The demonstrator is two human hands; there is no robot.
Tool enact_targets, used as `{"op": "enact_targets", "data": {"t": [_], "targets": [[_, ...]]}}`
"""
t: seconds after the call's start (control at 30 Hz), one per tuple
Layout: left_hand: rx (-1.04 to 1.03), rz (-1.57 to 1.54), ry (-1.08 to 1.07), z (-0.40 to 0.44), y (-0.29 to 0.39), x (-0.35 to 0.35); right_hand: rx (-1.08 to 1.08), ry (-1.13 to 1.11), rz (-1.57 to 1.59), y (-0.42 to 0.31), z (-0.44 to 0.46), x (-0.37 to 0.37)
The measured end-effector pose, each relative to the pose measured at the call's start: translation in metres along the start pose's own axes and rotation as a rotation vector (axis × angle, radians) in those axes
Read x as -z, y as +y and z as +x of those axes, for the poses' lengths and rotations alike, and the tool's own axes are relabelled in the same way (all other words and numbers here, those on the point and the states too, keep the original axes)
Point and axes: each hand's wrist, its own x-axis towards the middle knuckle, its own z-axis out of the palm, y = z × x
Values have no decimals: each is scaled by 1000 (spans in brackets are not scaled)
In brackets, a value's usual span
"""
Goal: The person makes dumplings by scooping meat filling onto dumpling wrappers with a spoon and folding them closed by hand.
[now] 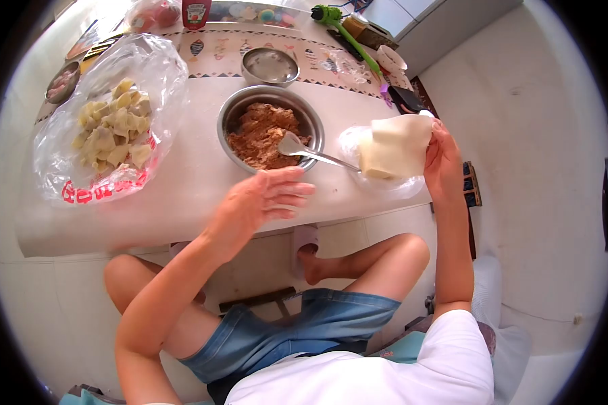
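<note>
Across the tabletop (189,219) sit one clear plastic bag (51,148) of many heaped dumplings (115,131), too crowded to count, one larger metal bowl (309,115) of filling (260,128), and one smaller metal bowl (270,66) behind it; of the hands, the left hand (246,206) hovers empty just before the filling, fingers extended, while the right hand (442,162), forearm reaching forward, pinches the right edge of one pale wrapper (402,138), well apart from the left; one spoon (297,146) rests in the larger bowl, handle pointing towards the wrapper
</note>
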Motion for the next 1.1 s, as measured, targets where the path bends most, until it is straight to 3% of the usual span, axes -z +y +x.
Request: {"op": "enact_targets", "data": {"t": [0.03, 0.1, 0.13, 0.17, 0.23, 0.33, 0.43, 0.47, 0.57, 0.6, 0.7, 0.73, 0.83, 0.87, 0.97, 1.07, 1.1], "targets": [[14, -82, -46, 0, -5, -4, -61, -125, 21, -4, -8, -20], [39, -244, -126, -2, -18, -15, -165, -115, 125, 9, -29, -69], [19, -210, -168, -5, -21, -19, -213, -249, 158, 22, -34, -79], [-33, -243, -151, -12, -21, -24, -306, -240, 63, 32, -39, -91], [-33, -327, -68, -16, -22, -21, -210, -269, -252, 41, -40, -108], [21, -297, 151, -15, -18, -6, 317, -203, -885, 33, -34, -97], [-80, -202, 237, -33, -2, 1, 208, -213, -1138, 34, -19, -59], [-143, -165, 266, -36, 5, 0, 383, -275, -1249, 41, -17, -50], [-259, -14, 574, -46, 21, 6, 430, -314, -1294, 71, -15, -39], [-339, -36, 511, -44, 27, 4, 423, -280, -1265, 80, -15, -43], [-510, -157, 344, -36, 42, 5, -11, -205, -814, 95, -6, -44], [-526, -235, 309, -35, 42, 9, 55, -156, -611, 102, -3, -49], [-481, -429, 244, -31, 39, 15, -72, -81, -191, 109, 7, -66], [-449, -486, 229, -29, 37, 16, -35, -90, -280, 111, 8, -74], [-259, -392, 617, -31, 25, 21, 153, -43, -542, 93, -3, -91], [-167, -279, 684, -32, 23, 18, 642, -221, -790, 63, -35, -108], [-151, -368, 667, -32, 22, 15, 811, -309, -853, 67, -39, -110]]}}
